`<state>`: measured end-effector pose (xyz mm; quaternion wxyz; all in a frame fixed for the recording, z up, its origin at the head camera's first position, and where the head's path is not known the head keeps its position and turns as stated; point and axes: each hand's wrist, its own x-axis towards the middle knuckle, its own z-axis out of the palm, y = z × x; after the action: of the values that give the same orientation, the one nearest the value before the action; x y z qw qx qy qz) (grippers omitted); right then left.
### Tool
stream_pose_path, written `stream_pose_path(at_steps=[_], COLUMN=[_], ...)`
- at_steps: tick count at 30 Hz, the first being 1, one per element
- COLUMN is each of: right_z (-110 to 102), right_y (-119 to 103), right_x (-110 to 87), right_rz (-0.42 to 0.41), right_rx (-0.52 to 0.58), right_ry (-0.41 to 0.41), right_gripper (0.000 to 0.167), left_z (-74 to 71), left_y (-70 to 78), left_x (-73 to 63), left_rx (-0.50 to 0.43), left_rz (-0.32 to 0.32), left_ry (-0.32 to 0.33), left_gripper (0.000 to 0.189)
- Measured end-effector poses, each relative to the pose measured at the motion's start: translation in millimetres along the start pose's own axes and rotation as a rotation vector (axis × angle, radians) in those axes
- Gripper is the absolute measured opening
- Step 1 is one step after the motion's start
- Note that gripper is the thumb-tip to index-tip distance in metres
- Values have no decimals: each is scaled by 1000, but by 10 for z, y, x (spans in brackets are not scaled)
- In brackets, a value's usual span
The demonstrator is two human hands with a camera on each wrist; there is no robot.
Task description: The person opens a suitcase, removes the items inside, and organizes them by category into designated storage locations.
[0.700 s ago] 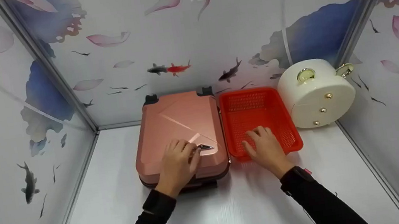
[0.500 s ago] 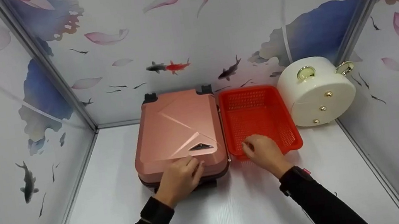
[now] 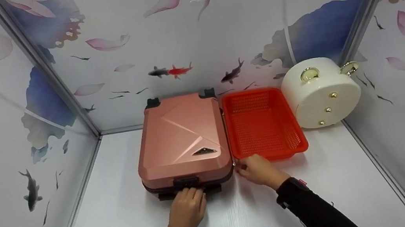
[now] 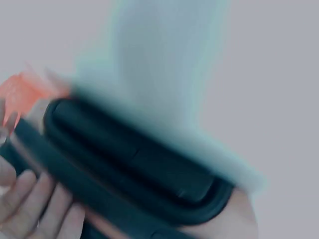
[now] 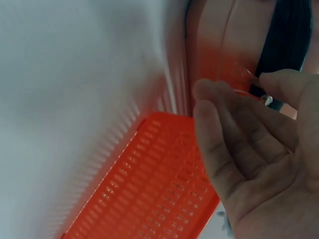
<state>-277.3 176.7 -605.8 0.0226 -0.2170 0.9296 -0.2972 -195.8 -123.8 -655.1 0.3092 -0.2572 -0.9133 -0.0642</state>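
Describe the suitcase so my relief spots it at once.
On the white surface below the fish-patterned back wall, find the red basket. Left of it in the head view lies the suitcase, the left hand at its near edge. Its solid rose-pink shell and dark triangular badge set it apart from the perforated basket and rounded white case.

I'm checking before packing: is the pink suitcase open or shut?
Shut: the pink suitcase shows no gap along its dark seam in the head view. Whether it is fully zipped, I cannot tell.

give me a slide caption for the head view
Left hand at the near edge of a pink suitcase, right hand by its near right corner, close to a red basket.
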Motion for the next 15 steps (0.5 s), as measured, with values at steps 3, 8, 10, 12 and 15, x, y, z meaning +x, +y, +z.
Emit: stream_pose_path(at_steps=[3,8,10,12,15], right_z=[65,143,163,180,204], right_y=[-35,-55,-51,-45,-53], right_x=[3,-1,-10,-19,-40], right_rz=[-28,-54,-49,-39,-25], right_rx=[-17,-42,-38,-36,-29], right_ry=[13,57,65,75,83], right_gripper=[10,10,7,8,9], left_z=[71,70,63,77,142], left_y=[-8,-53,-75,-96,-131], left_x=[-105,-25,49,107,120], left_rx=[7,-39,-65,-89,-132], left_rz=[-68,-141,-150,-151,-149], left_ry=[-21,-165,-243,-312,-361], left_gripper=[18,35,43,50,53])
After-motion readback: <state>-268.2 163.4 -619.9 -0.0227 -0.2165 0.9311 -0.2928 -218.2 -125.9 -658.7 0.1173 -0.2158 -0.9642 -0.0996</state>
